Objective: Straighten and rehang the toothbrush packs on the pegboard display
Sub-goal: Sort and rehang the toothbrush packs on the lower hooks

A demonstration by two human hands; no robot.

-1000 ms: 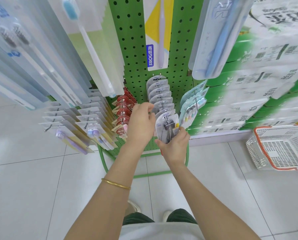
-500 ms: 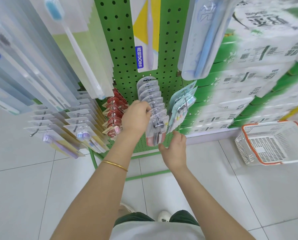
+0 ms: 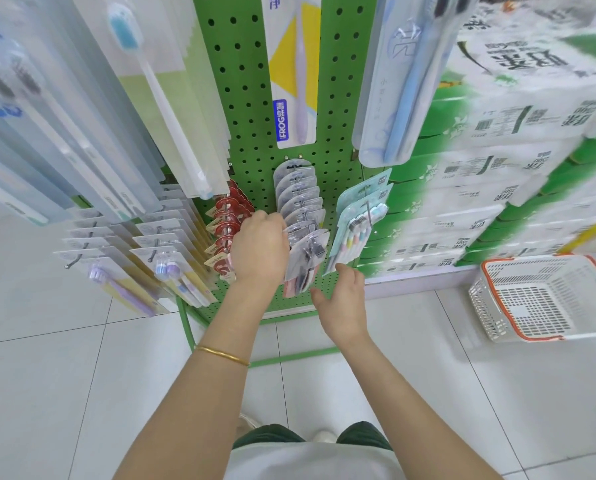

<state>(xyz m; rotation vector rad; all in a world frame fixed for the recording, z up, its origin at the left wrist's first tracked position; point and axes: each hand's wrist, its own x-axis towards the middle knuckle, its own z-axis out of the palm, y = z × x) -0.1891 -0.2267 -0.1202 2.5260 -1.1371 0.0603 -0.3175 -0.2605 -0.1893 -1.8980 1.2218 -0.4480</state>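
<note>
The front pack (image 3: 303, 261) is hung on the pegboard (image 3: 251, 98) and gripped by the curled left hand (image 3: 260, 247), while the right hand (image 3: 345, 303) is held spread and empty below; final straightening is judged outstanding.

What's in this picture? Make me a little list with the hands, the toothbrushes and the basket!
left hand: against the grey toothbrush packs on the middle peg; fingertips hidden
right hand: open, empty, just below the packs
neighbours: red packs to the left, teal packs to the right
board: green pegboard
floor: white basket with orange rim, at the right
</note>
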